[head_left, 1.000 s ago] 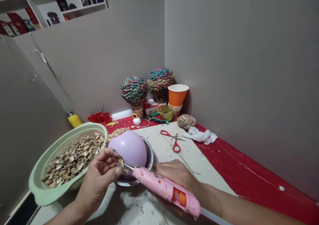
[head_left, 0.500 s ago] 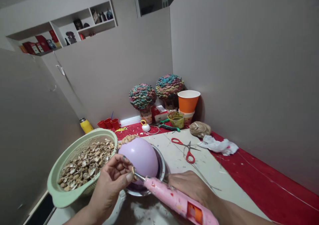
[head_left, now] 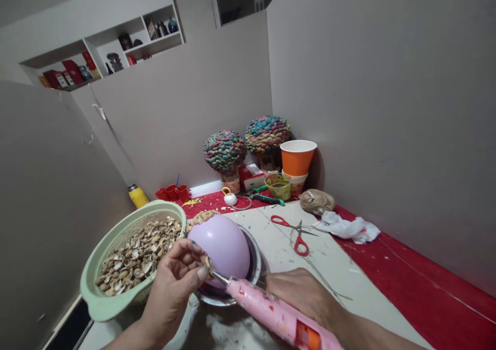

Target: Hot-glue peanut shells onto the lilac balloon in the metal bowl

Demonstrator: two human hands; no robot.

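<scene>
My left hand [head_left: 180,283] pinches a small nut shell [head_left: 210,265] between thumb and fingers. My right hand [head_left: 304,296] is wrapped round a pink glue gun [head_left: 267,308], whose metal tip touches or nearly touches the shell. Behind the tip, a lilac balloon [head_left: 220,244] rests in a round metal bowl [head_left: 256,254], with a row of tan shells [head_left: 203,217] along its far left side. To the left stands a green basket [head_left: 91,283] full of shell pieces [head_left: 141,252].
Red-handled scissors [head_left: 300,231] lie open on the board, right of the bowl. Farther back are a twine ball [head_left: 316,201], white tissue [head_left: 349,227], green-handled pliers [head_left: 267,199], an orange cup [head_left: 297,159], two colourful shell-covered balls [head_left: 225,151] on stands and a yellow bottle [head_left: 138,196].
The whole view has shifted slightly, so the objects sit a little farther right. Both hands keep their hold, with the gun tip still at the shell.
</scene>
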